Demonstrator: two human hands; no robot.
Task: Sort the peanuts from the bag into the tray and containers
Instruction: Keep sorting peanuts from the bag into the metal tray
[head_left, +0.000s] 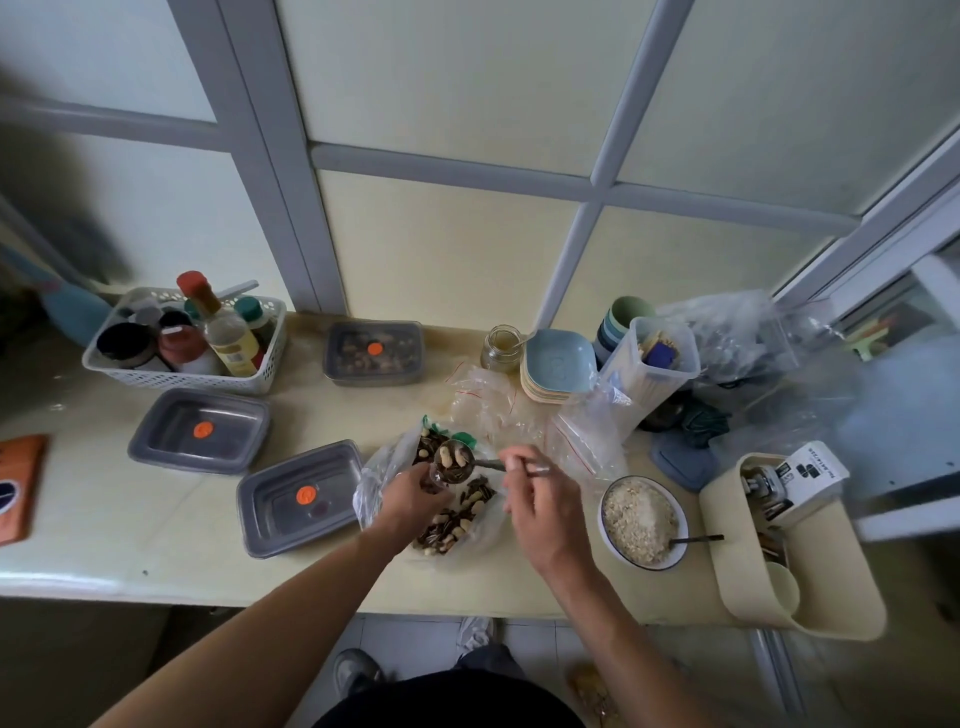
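Observation:
A clear plastic bag (374, 478) lies open on the counter, holding pale peanuts mixed with dark striped seeds (452, 525). My right hand (540, 499) grips the handle of a metal spoon (454, 461) loaded with peanuts and seeds, raised just above the bag. My left hand (415, 496) reaches into the bag under the spoon's bowl; its fingertips are hidden. Two grey lidded containers (298, 499) (200, 430) with orange stickers sit left of the bag. A third container (373, 353), with dark contents, stands farther back.
A white basket (182, 379) of bottles sits at the back left. Right of the bag are a bowl of oats (643, 519) with a spoon, a beige tray (810, 587), stacked blue plates (558, 364), a glass jar (500, 347), a tall clear box (655, 358) and loose plastic bags (582, 436).

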